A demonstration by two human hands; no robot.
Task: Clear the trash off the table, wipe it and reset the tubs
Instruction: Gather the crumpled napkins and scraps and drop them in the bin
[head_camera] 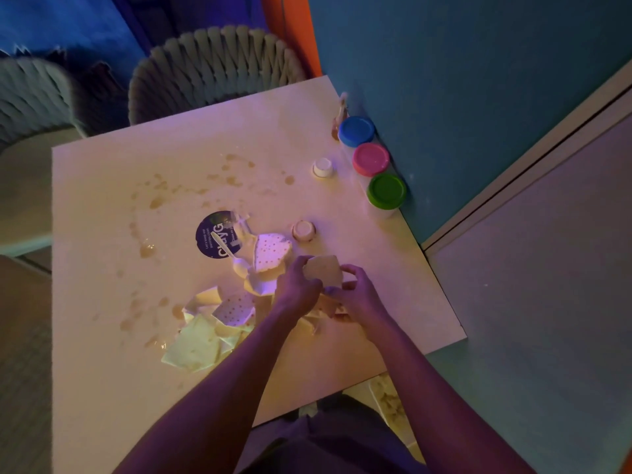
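A square white table (102,388) is stained with brown spills. Near its middle lies a heap of crumpled napkins and dotted paper pieces (212,323). My left hand (297,285) and my right hand (359,290) together grip a pale folded paper piece (325,270) just above the heap. A dotted paper plate piece (272,254) and a white plastic spoon (227,251) lie beside a dark round sticker (213,239). Three tubs stand along the right edge: blue lid (356,130), pink lid (371,159), green lid (386,191).
Two small white cups sit on the table, one (322,167) near the tubs and one (303,230) by the heap. Two woven chairs (212,70) stand behind the table. A blue wall (478,80) borders the right edge.
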